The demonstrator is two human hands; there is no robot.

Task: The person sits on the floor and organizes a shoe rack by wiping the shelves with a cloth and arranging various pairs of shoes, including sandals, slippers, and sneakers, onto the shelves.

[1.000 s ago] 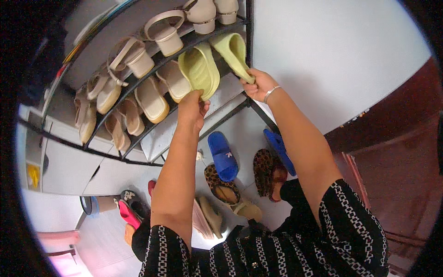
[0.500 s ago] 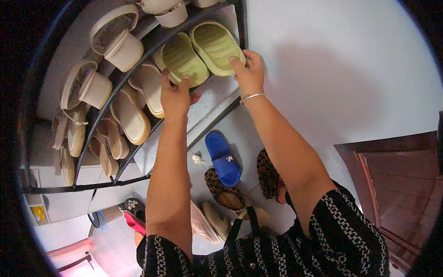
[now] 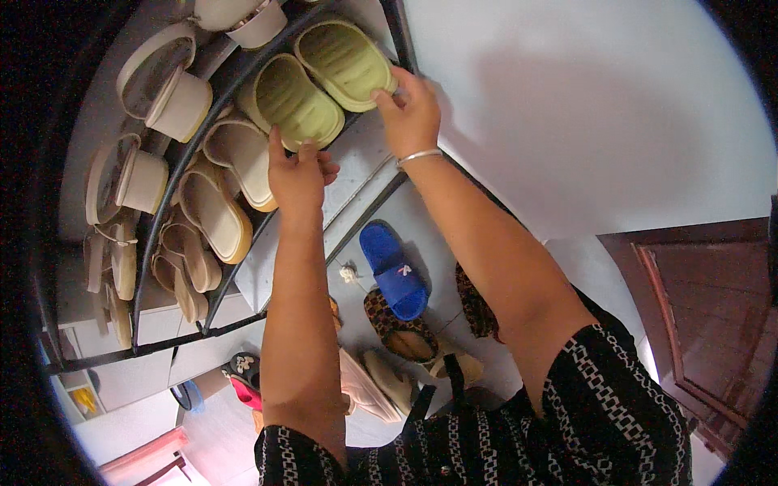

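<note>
A pair of light green slippers sits side by side on the black-framed shoe rack (image 3: 243, 73), heels toward me. The left green slipper (image 3: 298, 101) has my left hand (image 3: 298, 182) at its heel, fingertips touching the edge and fingers apart. On the right green slipper (image 3: 347, 66), my right hand (image 3: 412, 117) grips the outer heel corner, thumb on the footbed and fingers along the side. A bracelet (image 3: 419, 155) circles my right wrist. Left of the pair, a cream slipper (image 3: 241, 158) and a tan-edged cream slipper (image 3: 215, 215) share the tier.
Cream strapped sandals (image 3: 180, 105) fill the tier above. A white wall (image 3: 567, 121) borders the rack on the right. On the floor lie a blue slipper (image 3: 395, 275) and a patterned brown shoe (image 3: 401, 328). A dark red wooden door (image 3: 713, 300) stands at the right.
The view has shifted, so rack and slippers appear farther left and up. My left thumb has slid off the left slipper's footbed to its heel edge; my right hand keeps its grip.
</note>
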